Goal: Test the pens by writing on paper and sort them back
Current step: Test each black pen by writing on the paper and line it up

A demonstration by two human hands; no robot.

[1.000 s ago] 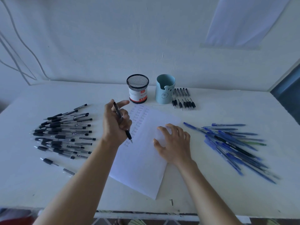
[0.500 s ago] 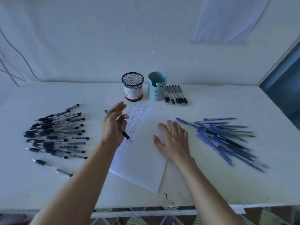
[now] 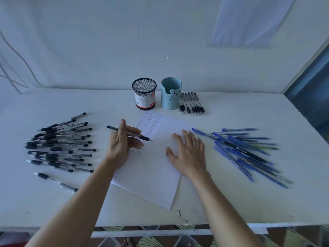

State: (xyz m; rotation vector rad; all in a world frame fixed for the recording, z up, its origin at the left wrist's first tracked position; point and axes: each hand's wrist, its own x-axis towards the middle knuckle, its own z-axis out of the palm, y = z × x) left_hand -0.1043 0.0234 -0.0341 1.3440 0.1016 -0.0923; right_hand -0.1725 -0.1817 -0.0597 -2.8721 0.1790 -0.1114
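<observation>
We are looking down on a white table (image 3: 231, 202), where a white sheet of paper (image 3: 153, 175) is lying at the middle, turned a little askew. Columns of small handwritten words are running down its upper left part.

Our left hand (image 3: 121, 145) is hanging over the sheet's nine o'clock edge. Its grip is only half closed: the fingers are pinching a slim black ballpoint pen (image 3: 143, 137) near its middle, with one finger standing almost straight. The pen is lying nearly level, its tip pointing toward three o'clock above the written columns (whether the tip is touching the paper, we cannot tell).

Our right hand (image 3: 188, 154) is pressing palm down on the sheet's three o'clock side, with its fingers straight and spread and nothing held in its grip.

A fanned pile of black pens (image 3: 60, 145) is lying at nine o'clock from the sheet, and one separate black pen (image 3: 55, 181) is lying at eight o'clock, just apart from the pile. A loose heap of blue pens (image 3: 249, 150) is spreading out at three o'clock.

At twelve o'clock a black wire-mesh cup with a white label (image 3: 144, 93) and a pale blue cup with a bear face (image 3: 170, 93) are standing side by side near the wall. A neat row of short black pens (image 3: 191, 104) is lying just beside the blue cup, at one o'clock from the sheet.
</observation>
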